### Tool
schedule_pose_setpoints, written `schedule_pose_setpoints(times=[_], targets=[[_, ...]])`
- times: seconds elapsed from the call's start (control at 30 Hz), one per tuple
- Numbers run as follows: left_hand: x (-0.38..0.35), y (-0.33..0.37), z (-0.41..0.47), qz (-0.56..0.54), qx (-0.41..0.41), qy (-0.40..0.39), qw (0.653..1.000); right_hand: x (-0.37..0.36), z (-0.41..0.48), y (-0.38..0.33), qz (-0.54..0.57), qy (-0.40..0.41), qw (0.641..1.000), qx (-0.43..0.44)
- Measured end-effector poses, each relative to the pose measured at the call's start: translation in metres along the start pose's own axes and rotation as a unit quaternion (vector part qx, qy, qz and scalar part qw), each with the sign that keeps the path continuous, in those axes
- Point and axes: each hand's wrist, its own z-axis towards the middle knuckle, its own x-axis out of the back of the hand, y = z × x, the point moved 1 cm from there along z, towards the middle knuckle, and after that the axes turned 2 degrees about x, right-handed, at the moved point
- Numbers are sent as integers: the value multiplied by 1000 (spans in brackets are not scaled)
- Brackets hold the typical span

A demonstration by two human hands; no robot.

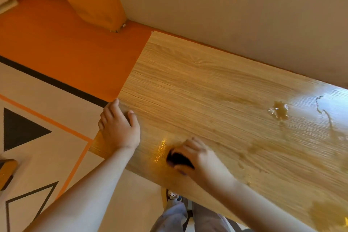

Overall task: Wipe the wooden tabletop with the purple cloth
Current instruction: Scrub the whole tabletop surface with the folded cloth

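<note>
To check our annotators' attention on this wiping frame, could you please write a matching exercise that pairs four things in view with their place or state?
Things:
1. left hand
2. right hand
3. purple cloth
4. amber puddle

Places or states:
A. bunched up under curled fingers
B. lies apart from both hands, farther right on the tabletop
C. rests at the tabletop's left edge
D. grips the cloth

Pairs: 1-C, 2-D, 3-A, 4-B.
</note>
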Motion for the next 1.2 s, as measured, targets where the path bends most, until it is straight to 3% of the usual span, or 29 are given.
schedule_pose_setpoints(times=[0.17, 0.37, 0.57, 0.83, 0.93, 1.1, 1.2], targets=[[-1, 0, 1, 2, 2, -2, 1000, -1, -11, 0, -1, -16, 1000, 5], [-3, -3, 1, 4, -7, -1, 1000, 68, 41, 53, -38, 143, 981, -123], [-3, -5, 0, 4, -7, -1, 1000, 66, 53, 61, -6, 214, 957, -197], [0, -3, -1, 8, 1, -6, 1000, -26, -21, -28, 25, 111, 986, -122], [0, -3, -2, 11, 2, -7, 1000, -47, -48, -42, 35, 111, 988, -99], [0, -3, -1, 11, 0, -9, 1000, -25, -71, -22, 23, 158, 973, -169], [0, -4, -1, 12, 0, -8, 1000, -2, -100, -2, 20, 229, 938, -257]])
